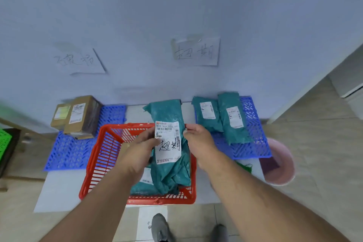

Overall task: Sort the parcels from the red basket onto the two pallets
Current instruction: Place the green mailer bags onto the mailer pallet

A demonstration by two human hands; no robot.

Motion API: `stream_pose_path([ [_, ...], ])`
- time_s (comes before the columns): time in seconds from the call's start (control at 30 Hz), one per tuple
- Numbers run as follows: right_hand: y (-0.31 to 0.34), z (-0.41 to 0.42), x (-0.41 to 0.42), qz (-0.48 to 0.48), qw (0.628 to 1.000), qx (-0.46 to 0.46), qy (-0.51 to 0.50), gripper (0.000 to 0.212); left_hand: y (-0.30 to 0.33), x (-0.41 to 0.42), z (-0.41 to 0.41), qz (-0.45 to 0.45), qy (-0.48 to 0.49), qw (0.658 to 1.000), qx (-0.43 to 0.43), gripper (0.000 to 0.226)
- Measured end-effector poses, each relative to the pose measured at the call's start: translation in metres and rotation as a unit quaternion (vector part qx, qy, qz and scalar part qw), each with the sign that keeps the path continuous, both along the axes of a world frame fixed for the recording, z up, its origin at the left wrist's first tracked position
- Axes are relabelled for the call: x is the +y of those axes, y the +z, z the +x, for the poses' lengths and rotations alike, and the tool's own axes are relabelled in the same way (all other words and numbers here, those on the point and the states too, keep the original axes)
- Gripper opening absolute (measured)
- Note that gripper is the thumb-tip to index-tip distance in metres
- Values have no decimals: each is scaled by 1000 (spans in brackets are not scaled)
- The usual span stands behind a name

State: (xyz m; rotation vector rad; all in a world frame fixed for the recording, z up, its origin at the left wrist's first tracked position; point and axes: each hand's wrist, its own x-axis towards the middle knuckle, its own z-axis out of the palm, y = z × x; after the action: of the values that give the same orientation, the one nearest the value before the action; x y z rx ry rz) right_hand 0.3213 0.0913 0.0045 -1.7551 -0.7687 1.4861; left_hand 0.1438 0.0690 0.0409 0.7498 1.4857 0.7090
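Both hands [141,149] [198,139] pinch crinkled teal plastic parcel [170,171] over slatted red basket [94,163].

Basket [94,163] sits centre on the floor, directly ahead of the person's shoes [160,228]. Left pallet [66,153] lies left of the basket, right pallet [253,139] to its right, both against the wall. Two boxes [82,118] on the left pallet's far end, side by side. Two bagged parcels [222,116] on the right pallet, side by side. Held parcel [169,143] is above the basket between left hand [143,149] and right hand [198,139]. Another parcel [141,186] lies in the basket. Bucket [282,165] just right of the right pallet. One wall sign [82,61] above the left pallet, another sign [196,51] above the right.
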Motion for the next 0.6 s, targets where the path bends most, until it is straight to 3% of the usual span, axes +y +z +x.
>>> stream_pose_path([
  [0.07, 4, 31, -4, -3, 999, 44, -25, 30, 8, 0, 30, 10, -14, 1000, -11, 43],
  [0.2, 1, 89, -12, -16, 996, 67, -51, 22, 12, 0, 87, 15, -45, 998, -43, 45],
  [0.47, -15, 168, -16, -12, 992, -15, -127, 23, -15, 20, 175, -32, -78, 986, -142, 48],
  [0.6, -25, 206, -14, -16, 988, -35, -148, 27, -35, 30, 212, -61, -114, 982, -141, 51],
])
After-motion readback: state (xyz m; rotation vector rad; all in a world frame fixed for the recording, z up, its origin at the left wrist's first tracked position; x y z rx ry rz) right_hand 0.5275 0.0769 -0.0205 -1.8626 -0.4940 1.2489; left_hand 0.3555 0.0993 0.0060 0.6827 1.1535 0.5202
